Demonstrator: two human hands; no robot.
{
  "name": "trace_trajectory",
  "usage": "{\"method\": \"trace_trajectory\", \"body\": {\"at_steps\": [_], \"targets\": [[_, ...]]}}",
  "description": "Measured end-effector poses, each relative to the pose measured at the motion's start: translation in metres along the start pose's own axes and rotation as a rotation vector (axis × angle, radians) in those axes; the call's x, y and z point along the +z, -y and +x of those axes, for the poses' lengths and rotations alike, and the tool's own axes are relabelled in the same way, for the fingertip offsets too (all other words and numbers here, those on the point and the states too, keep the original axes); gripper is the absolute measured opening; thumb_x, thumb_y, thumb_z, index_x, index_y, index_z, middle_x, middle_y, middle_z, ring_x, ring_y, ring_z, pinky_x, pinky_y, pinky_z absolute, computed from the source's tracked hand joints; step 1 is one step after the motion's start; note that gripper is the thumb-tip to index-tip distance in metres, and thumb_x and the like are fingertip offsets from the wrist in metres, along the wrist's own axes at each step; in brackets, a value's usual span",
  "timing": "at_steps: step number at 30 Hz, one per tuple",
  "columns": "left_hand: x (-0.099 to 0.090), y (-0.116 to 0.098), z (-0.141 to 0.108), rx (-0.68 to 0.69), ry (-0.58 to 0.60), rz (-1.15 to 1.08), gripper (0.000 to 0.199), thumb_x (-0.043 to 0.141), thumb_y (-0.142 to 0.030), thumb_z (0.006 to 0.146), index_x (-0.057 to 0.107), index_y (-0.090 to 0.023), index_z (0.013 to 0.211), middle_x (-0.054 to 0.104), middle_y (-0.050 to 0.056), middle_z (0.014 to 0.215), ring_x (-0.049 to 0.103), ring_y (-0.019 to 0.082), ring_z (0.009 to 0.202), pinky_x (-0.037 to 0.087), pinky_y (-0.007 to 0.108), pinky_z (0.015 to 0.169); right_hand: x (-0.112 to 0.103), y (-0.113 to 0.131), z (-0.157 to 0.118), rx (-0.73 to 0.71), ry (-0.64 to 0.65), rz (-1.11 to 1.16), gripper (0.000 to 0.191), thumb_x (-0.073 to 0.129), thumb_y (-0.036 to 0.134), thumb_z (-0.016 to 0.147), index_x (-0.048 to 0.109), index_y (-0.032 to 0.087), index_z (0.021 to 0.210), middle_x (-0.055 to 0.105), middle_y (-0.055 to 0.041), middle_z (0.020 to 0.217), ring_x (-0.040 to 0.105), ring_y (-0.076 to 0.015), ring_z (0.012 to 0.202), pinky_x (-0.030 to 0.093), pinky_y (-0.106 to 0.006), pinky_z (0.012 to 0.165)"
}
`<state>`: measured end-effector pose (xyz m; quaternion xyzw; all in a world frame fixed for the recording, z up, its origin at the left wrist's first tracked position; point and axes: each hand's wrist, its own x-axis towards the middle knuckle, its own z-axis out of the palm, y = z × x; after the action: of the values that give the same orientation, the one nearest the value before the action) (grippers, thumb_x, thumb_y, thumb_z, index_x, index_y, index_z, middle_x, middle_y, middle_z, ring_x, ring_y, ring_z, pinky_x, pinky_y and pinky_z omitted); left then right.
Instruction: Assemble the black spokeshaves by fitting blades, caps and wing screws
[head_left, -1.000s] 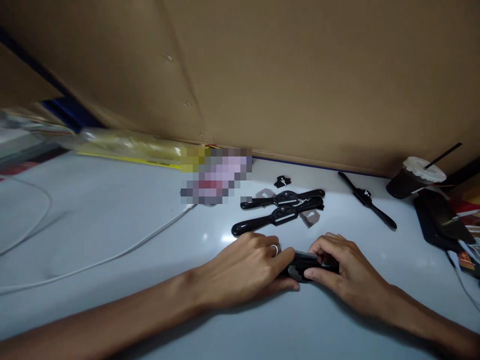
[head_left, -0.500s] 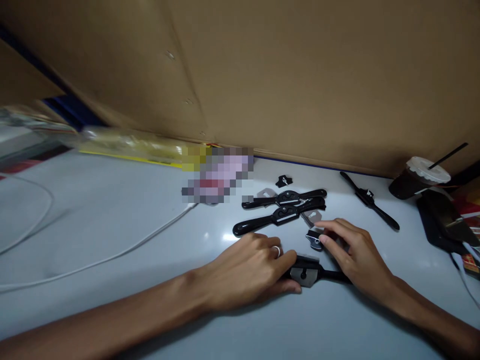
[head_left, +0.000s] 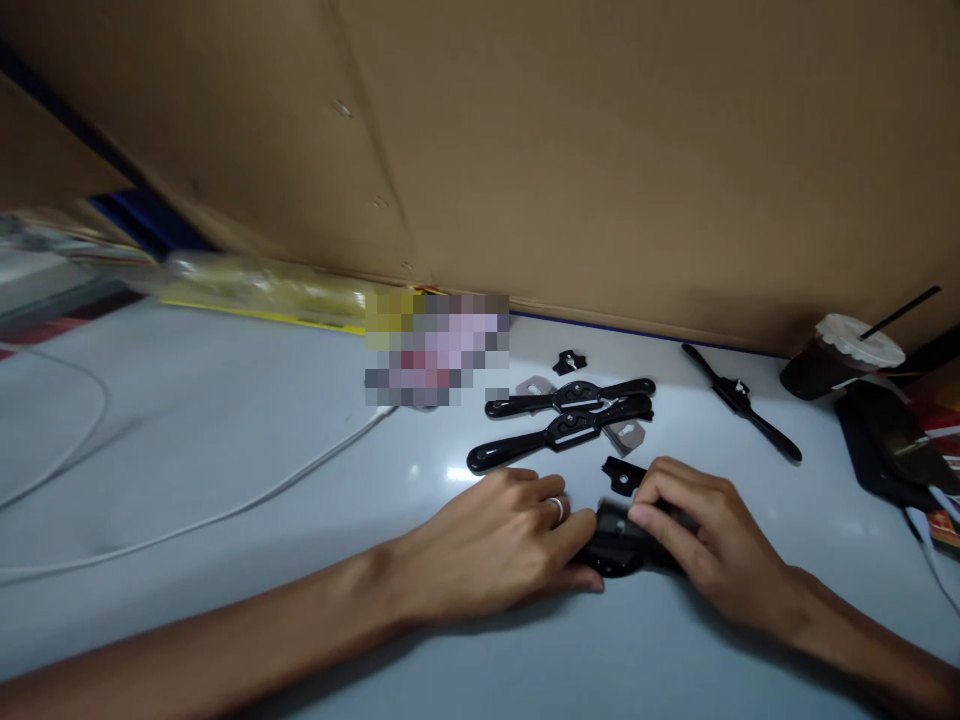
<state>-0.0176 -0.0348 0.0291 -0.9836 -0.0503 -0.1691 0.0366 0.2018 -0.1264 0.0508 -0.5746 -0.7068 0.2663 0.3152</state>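
Observation:
My left hand, with a ring on one finger, is closed round the left handle of a black two-handled tool low over the table. The thumb and index finger of my right hand pinch a thin metal blade, tilted at the tool's middle. Just beyond lies a small black plate with a hole, partly behind my right fingers. Two similar black tools lie farther back with grey blades beside them. Another small black plate rests behind them.
A fourth black tool lies to the right, near a lidded cup with a straw and a dark device. A white cable crosses the left side. Cardboard stands behind the table.
My right hand has moved down from the small black plate to the tool and now pinches the blade, which has lifted and tilted. The small plate has shifted and turned slightly.

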Motion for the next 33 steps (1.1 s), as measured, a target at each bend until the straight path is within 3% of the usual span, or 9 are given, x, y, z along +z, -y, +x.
{"method": "trace_trajectory", "body": {"at_steps": [5,10,15,18,20,22,26,33], "targets": [[0.001,0.0,-0.002,-0.043,0.081,-0.017,0.042,0.048,-0.051,0.105,0.054,-0.019,0.079,0.06,0.001,0.063,0.052,0.015,0.051,0.023,0.032,0.05,-0.019,-0.026,0.014,0.189,-0.213,-0.085,0.031,0.051,0.039,0.098,0.057,0.021,0.073,0.057,0.0008,0.068,0.051,-0.0159,0.064,0.041,-0.029,0.062],[0.002,0.001,-0.003,-0.081,0.16,-0.039,0.04,0.057,-0.053,0.101,0.056,-0.02,0.08,0.062,0.001,0.066,0.054,0.017,0.054,0.022,0.032,0.051,-0.027,-0.046,0.022,0.182,-0.24,-0.288,0.033,0.051,0.037,0.096,0.058,0.021,0.068,0.059,0.0004,0.064,0.051,-0.0155,0.059,0.038,-0.029,0.058],[0.001,0.002,-0.002,-0.068,0.112,-0.075,0.044,0.045,-0.052,0.106,0.056,-0.019,0.078,0.061,0.001,0.065,0.052,0.016,0.052,0.022,0.033,0.051,-0.049,-0.059,0.024,0.174,-0.37,-0.488,0.026,0.05,0.035,0.095,0.063,0.021,0.077,0.066,-0.0065,0.082,0.059,-0.0228,0.076,0.041,-0.036,0.073],[-0.001,0.001,-0.003,-0.012,0.106,-0.108,0.045,0.045,-0.053,0.106,0.057,-0.019,0.078,0.06,0.002,0.063,0.051,0.016,0.051,0.022,0.034,0.05,-0.07,-0.073,0.025,0.223,-0.478,-0.645,0.022,0.051,0.031,0.093,0.068,0.018,0.099,0.067,-0.0133,0.097,0.061,-0.0305,0.092,0.042,-0.04,0.077],[-0.001,0.0,-0.003,-0.006,0.121,-0.134,0.046,0.047,-0.055,0.104,0.057,-0.02,0.077,0.059,0.002,0.062,0.051,0.016,0.051,0.023,0.034,0.05,-0.08,-0.083,0.026,0.296,-0.479,-0.847,0.032,0.049,0.034,0.096,0.066,0.016,0.116,0.067,-0.0165,0.109,0.062,-0.0333,0.099,0.044,-0.041,0.077],[-0.001,-0.001,-0.002,-0.059,0.156,-0.143,0.044,0.052,-0.055,0.102,0.057,-0.02,0.076,0.06,0.001,0.062,0.052,0.016,0.051,0.023,0.033,0.05,-0.084,-0.092,0.027,0.346,-0.438,-0.953,0.035,0.048,0.036,0.099,0.067,0.016,0.12,0.068,-0.0169,0.111,0.063,-0.0337,0.1,0.045,-0.041,0.076],[0.0,0.001,-0.001,-0.216,0.212,-0.068,0.04,0.057,-0.052,0.1,0.06,-0.02,0.077,0.063,0.002,0.062,0.054,0.018,0.05,0.024,0.032,0.05,-0.084,-0.103,0.029,0.383,-0.377,-0.958,0.03,0.047,0.033,0.101,0.071,0.018,0.11,0.071,-0.0143,0.105,0.066,-0.0305,0.094,0.044,-0.038,0.071],[0.001,0.012,-0.001,-0.42,0.186,0.063,0.039,0.052,-0.049,0.102,0.064,-0.018,0.081,0.069,0.005,0.069,0.063,0.021,0.058,0.03,0.028,0.051,-0.083,-0.112,0.032,0.439,-0.33,-0.921,0.028,0.045,0.032,0.103,0.068,0.015,0.107,0.074,-0.0166,0.102,0.069,-0.0296,0.091,0.043,-0.036,0.073]]}}
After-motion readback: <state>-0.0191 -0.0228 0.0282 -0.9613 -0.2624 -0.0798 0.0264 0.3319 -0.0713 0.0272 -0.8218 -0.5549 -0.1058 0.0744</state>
